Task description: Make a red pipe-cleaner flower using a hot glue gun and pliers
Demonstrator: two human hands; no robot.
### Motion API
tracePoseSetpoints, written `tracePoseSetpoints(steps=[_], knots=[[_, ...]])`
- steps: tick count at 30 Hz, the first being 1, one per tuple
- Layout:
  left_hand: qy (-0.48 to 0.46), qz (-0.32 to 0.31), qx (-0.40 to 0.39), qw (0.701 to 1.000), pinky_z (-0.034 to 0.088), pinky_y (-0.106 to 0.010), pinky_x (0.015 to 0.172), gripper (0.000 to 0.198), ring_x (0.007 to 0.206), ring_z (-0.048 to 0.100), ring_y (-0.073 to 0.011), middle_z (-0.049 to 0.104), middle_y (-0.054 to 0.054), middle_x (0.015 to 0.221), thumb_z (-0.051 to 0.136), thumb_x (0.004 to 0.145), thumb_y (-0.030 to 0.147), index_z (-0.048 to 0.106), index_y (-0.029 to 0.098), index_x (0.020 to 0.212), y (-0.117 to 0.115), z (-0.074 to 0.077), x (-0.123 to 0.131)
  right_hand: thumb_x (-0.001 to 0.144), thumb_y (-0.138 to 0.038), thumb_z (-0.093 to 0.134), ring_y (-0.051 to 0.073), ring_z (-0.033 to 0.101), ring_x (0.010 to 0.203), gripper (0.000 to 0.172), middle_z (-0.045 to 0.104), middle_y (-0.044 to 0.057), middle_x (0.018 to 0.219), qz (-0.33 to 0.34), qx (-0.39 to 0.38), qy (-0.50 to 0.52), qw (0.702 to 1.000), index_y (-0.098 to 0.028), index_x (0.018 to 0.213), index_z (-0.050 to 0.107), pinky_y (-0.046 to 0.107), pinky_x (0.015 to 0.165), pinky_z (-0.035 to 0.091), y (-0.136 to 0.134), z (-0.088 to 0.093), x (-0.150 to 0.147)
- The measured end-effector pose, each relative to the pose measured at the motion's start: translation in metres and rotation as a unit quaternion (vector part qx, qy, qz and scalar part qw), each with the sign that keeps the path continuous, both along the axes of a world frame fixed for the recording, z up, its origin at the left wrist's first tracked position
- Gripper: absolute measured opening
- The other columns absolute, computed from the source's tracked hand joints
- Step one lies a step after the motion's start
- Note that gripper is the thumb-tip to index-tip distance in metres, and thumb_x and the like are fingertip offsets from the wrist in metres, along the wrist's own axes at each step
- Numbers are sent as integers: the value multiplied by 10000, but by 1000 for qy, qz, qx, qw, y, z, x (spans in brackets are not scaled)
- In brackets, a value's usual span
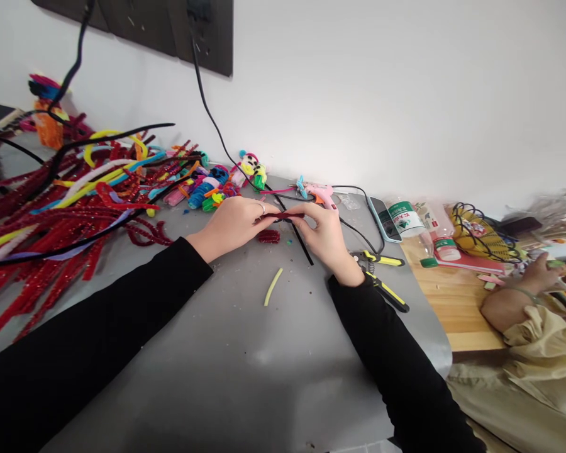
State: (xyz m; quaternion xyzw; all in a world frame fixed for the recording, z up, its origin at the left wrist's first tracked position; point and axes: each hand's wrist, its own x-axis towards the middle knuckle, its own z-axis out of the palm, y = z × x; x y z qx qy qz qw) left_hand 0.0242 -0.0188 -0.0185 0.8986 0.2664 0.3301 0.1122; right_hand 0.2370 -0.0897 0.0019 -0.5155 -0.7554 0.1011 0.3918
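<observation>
A dark red pipe cleaner (pixel 279 216) stretches between my two hands, level above the grey mat. My left hand (pixel 233 226), wearing a ring, pinches its left end. At the other end, the fingers of my right hand (pixel 321 233) are closed on it. Just below lies a small coiled red pipe cleaner piece (pixel 268 236). A short pale yellow-green strip (pixel 273 287) rests on the mat nearer to me. Beside my right wrist are yellow-and-black pliers (pixel 384 280), their jaws partly hidden behind the hand.
A heap of pipe cleaners (pixel 89 195) spreads over the left side. Finished fuzzy figures (pixel 212 182) line the wall near a pink glue gun (pixel 321 195) and black cables. A phone (pixel 384 219) and bottles (pixel 405 220) stand right. Another person's arm (pixel 514 305) is at the far right.
</observation>
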Motion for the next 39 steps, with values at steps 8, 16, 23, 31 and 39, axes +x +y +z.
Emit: tracePoseSetpoints(steps=[8, 16, 23, 31, 39], knots=[[6, 4, 3, 1000, 600, -327, 805, 277, 937, 793, -258, 825, -50, 1072, 586, 963, 250, 810, 224, 1123, 0, 0, 0, 944, -165, 621, 210, 738, 890, 160, 809, 30, 960, -3, 5, -6, 1000, -232, 967, 764, 373, 893, 592, 1, -1, 1], [-2, 1, -2, 1000, 596, -313, 792, 283, 919, 793, -242, 827, -38, 1062, 569, 964, 243, 812, 237, 1109, 0, 0, 1, 949, -187, 597, 227, 737, 917, 179, 809, 35, 985, -1, -13, 0, 1000, -241, 982, 765, 388, 890, 603, 0, 1, 0], [1, 1, -8, 1000, 597, -322, 798, 278, 924, 792, -250, 828, -43, 1056, 579, 964, 245, 815, 243, 1111, 0, 0, 0, 949, -167, 611, 227, 738, 921, 165, 806, 36, 985, 0, -6, -7, 1000, -235, 978, 759, 390, 900, 600, 1, -1, 1], [-3, 2, -3, 1000, 596, -313, 796, 281, 920, 791, -238, 829, -31, 1056, 572, 968, 247, 813, 250, 1113, 1, -1, 0, 959, -177, 608, 222, 735, 911, 158, 803, 35, 979, -2, -5, -9, 1000, -233, 979, 755, 380, 888, 597, 0, -1, 1], [2, 2, -1, 1000, 598, -317, 806, 275, 930, 791, -242, 828, -31, 1062, 579, 969, 247, 811, 248, 1117, 0, 0, 0, 953, -169, 606, 222, 736, 905, 164, 805, 32, 973, 3, -1, -6, 1000, -234, 971, 756, 379, 879, 602, 0, -1, 1]])
